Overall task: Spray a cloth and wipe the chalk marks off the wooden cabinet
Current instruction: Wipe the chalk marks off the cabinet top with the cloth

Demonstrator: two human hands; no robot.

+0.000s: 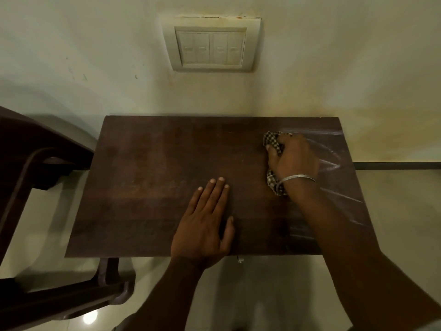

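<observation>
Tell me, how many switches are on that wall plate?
4. They sit side by side in one row on the switch plate on the wall above the cabinet: two in the left half, two in the right. None looks hidden.

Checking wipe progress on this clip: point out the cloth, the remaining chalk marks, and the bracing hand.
cloth (272, 139): head view, checked bunch above the fingers.
chalk marks (334, 163): head view, white streak right of the wiping hand.
left hand (205, 223): head view, back of the hand.
</observation>
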